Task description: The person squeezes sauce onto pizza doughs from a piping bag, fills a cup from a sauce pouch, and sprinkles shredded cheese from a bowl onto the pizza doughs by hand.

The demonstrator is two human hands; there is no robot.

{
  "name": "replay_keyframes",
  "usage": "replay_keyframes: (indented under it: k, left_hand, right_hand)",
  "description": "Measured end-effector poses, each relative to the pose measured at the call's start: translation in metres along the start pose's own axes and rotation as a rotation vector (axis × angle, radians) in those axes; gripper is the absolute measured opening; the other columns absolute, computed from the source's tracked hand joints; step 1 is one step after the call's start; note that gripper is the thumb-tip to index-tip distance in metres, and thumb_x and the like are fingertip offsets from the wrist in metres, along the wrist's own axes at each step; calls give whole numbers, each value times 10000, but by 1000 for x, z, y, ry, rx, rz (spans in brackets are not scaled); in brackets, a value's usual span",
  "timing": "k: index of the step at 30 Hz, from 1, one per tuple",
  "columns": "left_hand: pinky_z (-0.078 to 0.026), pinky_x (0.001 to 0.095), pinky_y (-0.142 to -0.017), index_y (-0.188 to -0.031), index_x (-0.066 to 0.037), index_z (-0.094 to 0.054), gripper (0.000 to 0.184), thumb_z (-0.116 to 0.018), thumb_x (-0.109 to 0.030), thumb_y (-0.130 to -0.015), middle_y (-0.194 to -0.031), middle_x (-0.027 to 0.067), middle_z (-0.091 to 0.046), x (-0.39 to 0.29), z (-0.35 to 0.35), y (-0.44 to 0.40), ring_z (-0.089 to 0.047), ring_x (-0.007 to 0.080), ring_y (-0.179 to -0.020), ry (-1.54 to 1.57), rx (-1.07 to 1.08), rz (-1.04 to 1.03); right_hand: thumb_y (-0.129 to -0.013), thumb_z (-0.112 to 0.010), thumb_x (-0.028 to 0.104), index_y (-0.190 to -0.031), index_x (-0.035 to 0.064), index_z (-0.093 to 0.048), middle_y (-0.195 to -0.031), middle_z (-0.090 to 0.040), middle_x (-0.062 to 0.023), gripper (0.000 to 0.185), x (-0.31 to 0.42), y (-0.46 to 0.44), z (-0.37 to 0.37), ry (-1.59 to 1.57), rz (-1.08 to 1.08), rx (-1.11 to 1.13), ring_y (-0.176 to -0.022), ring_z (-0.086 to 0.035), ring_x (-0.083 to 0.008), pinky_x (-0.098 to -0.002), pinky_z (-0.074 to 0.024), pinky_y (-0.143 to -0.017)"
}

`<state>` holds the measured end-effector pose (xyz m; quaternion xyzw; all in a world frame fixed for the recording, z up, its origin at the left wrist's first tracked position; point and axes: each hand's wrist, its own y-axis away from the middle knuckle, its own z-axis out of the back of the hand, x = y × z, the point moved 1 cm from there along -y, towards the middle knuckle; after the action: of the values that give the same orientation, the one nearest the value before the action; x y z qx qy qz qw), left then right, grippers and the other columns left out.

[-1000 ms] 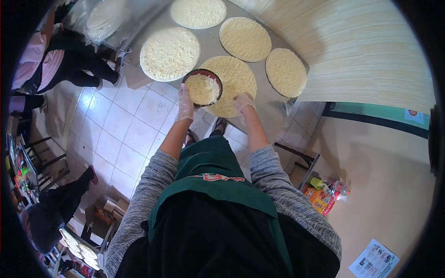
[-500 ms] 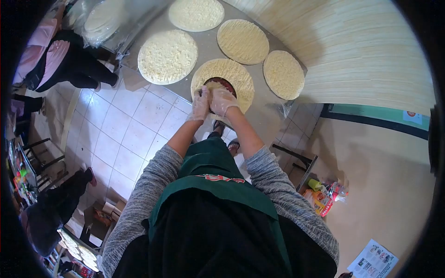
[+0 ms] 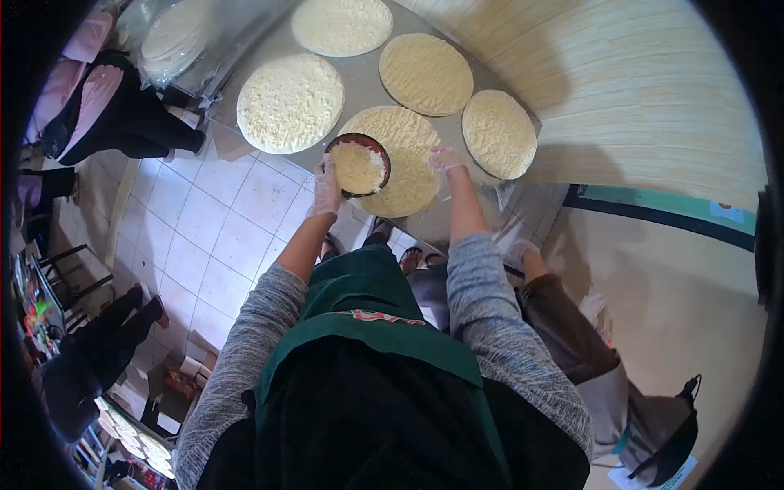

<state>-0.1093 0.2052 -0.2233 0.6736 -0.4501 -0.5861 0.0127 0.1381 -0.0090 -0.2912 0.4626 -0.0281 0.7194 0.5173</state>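
My left hand [image 3: 327, 188], in a clear plastic glove, grips the near left side of a dark-rimmed, reddish bowl [image 3: 359, 166]. Pale grated stuff that looks like cheese fills part of it. The bowl is over the left part of a round flat base [image 3: 400, 126] spread with the same pale crumbs. At that base's right edge is my gloved right hand [image 3: 447, 161], its fingers bunched together low over the crumbs; what they hold, if anything, is hidden. Other covered bases [image 3: 291, 104], [image 3: 343, 26], [image 3: 426, 73], [image 3: 500, 135] lie around it.
The bases lie on a grey metal table [image 3: 359, 77] against a wood-pattern wall [image 3: 653, 82]. Plastic-wrapped discs [image 3: 175, 37] are at the back left. A person in brown [image 3: 572, 335] stands close on my right; other people are on the left.
My hands have parted: the left has carried the bowl leftward, the right has moved right to the base's edge. A person has come into view on my right.
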Motion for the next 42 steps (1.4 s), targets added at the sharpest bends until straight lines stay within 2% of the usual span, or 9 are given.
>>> replay_keyframes:
  k: [4, 7, 9, 12, 15, 18, 21, 30, 42]
  left_hand:
    - [-473, 307, -732, -1194, 18, -351, 661, -387, -554, -866, -1044, 156, -524, 1, 11, -5, -538, 200, -912, -120, 80, 11]
    - [-494, 320, -704, -1230, 3, -312, 674, -376, -560, -865, -1064, 154, -512, -8, 3, 8, -549, 214, -911, 26, 93, 77]
    - [-506, 325, -690, -1241, -4, -303, 691, -375, -574, -857, -1071, 158, -506, -10, 1, 10, -559, 223, -914, 31, 86, 97]
    - [-510, 316, -690, -1243, -2, -301, 704, -377, -582, -851, -1076, 163, -508, -7, 0, 9, -571, 234, -900, 10, 42, 100]
    - [-517, 327, -663, -1251, -12, -292, 718, -374, -597, -843, -1079, 164, -508, -3, 2, 6, -579, 234, -888, -10, 86, 133]
    - [-523, 349, -627, -1263, -34, -281, 726, -368, -614, -834, -1085, 158, -506, -13, -7, 15, -584, 235, -878, 36, 97, 134]
    - [-526, 357, -601, -1263, -52, -278, 721, -365, -622, -830, -1091, 147, -503, -21, -8, 20, -583, 234, -879, -20, 93, 127]
    - [-531, 361, -613, -1251, -67, -288, 660, -395, -577, -845, -1092, 138, -504, -24, 1, 22, -583, 233, -888, 100, 79, 130]
    - [-456, 338, -797, -1211, 0, -335, 654, -409, -547, -860, -1085, 162, -502, -17, 47, 2, -521, 215, -977, 57, 16, 38]
  right_hand:
    - [-755, -492, 379, -918, 79, -648, -887, -648, -118, 377, -51, -52, 9, 584, -124, 135, -782, -633, -262, -371, -497, -648]
    - [-754, -497, 357, -896, 118, -662, -913, -643, -110, 323, -29, 9, 3, 141, -362, 54, -834, -629, -262, -373, -500, -676]
    - [-760, -493, 366, -862, 110, -666, -878, -655, -93, 326, -108, -1, -19, 617, 131, 250, -803, -634, -259, -370, -504, -672]
    - [-762, -488, 353, -838, 108, -670, -849, -659, -89, 314, 41, 104, 4, 1089, 180, 465, -764, -641, -254, -373, -508, -651]
    - [-744, -539, 325, -844, 125, -669, -866, -658, -88, 258, 5, 107, -21, -138, -487, 165, -798, -639, -255, -370, -510, -677]
    - [-720, -609, 285, -850, 117, -671, -907, -649, -109, 222, 67, 121, -23, 789, 107, 307, -842, -631, -268, -363, -509, -699]
    - [-686, -590, 277, -939, 94, -654, -842, -657, -124, 319, 67, 102, -33, 442, -291, 13, -735, -645, -243, -357, -504, -673]
    - [-794, -453, 350, -812, 124, -681, -855, -657, -101, 321, 31, 24, -17, 1174, 53, 77, -794, -631, -282, -380, -494, -713]
    - [-803, -482, 248, -876, 162, -675, -917, -649, -98, 223, 91, -29, 12, 977, 107, -192, -870, -621, -237, -386, -499, -693]
